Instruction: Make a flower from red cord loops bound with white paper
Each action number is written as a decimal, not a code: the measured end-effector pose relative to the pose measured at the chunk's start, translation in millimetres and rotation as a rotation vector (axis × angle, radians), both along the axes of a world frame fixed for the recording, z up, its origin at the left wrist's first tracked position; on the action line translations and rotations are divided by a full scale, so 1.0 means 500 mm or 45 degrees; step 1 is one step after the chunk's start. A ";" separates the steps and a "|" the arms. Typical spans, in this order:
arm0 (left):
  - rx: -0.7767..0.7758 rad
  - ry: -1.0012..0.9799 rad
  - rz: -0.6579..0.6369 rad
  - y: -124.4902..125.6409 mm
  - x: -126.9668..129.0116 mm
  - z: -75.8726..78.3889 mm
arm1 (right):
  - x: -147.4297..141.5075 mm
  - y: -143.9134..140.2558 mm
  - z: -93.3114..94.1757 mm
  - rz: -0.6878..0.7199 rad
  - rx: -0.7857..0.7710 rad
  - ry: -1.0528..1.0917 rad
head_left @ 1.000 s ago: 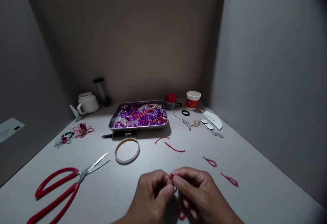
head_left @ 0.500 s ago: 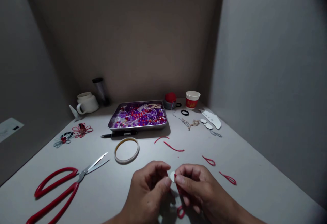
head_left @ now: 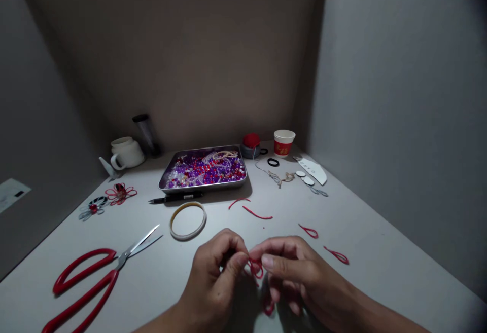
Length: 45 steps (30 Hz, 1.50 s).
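My left hand (head_left: 220,274) is closed in a pinch on a looped red cord (head_left: 255,268), whose loops stick out from the fingertips. My right hand (head_left: 294,269) holds the same cord from the other side, its forefinger stretched behind the loops and its thumb in front. Beneath the right hand another red cord loop (head_left: 268,306) shows, partly in shadow. The small white disc is hidden from view at present. Two separate red cord loops, a nearer one (head_left: 337,255) and a farther one (head_left: 309,231), lie to the right of my hands.
Red-handled scissors (head_left: 122,261) lie open at left, near a tape roll (head_left: 188,236). Farther back are a pen (head_left: 177,198), a metal bead tray (head_left: 203,189), a paper cup (head_left: 283,145), white discs (head_left: 308,181), cord flowers (head_left: 120,193) and a white pot (head_left: 128,153). Walls enclose the table.
The white disc between my fingertips has gone out of sight, and red cord loops now show there. My right forefinger has stretched toward my left hand. The view has shifted slightly.
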<state>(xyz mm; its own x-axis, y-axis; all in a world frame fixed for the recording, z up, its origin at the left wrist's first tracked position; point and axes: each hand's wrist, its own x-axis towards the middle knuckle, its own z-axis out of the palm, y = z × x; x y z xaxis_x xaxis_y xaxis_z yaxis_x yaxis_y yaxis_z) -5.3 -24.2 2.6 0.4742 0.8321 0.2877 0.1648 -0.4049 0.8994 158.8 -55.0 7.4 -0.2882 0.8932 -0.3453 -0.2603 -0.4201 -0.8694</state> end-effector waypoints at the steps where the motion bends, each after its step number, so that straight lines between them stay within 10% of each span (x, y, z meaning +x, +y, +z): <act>1: 0.033 -0.001 0.007 0.000 0.001 0.000 | -0.002 0.000 -0.001 -0.002 0.008 -0.002; 15: 0.134 0.071 -0.056 -0.016 0.008 0.007 | -0.017 -0.007 -0.011 -0.050 0.018 -0.071; 22: 0.313 0.837 0.046 0.070 -0.111 0.109 | -0.012 -0.005 -0.015 -0.141 0.107 -0.212; 27: 0.354 1.213 0.094 0.124 -0.169 0.084 | 0.001 -0.008 -0.020 -0.198 0.315 -0.458; 38: 0.188 0.648 0.061 0.090 -0.095 0.054 | -0.013 0.020 0.015 -0.283 1.613 -1.295; 45: -0.025 0.205 0.050 0.058 -0.075 0.011 | -0.042 0.042 0.016 -0.254 1.752 -1.362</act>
<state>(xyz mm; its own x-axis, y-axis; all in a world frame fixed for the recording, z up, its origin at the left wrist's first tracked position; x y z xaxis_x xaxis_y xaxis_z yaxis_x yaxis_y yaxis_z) -42.9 4.8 8.2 0.4798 0.8557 0.1941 0.3229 -0.3778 0.8677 137.8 -34.0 15.3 -0.3187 0.6630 0.6774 0.6617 0.6673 -0.3418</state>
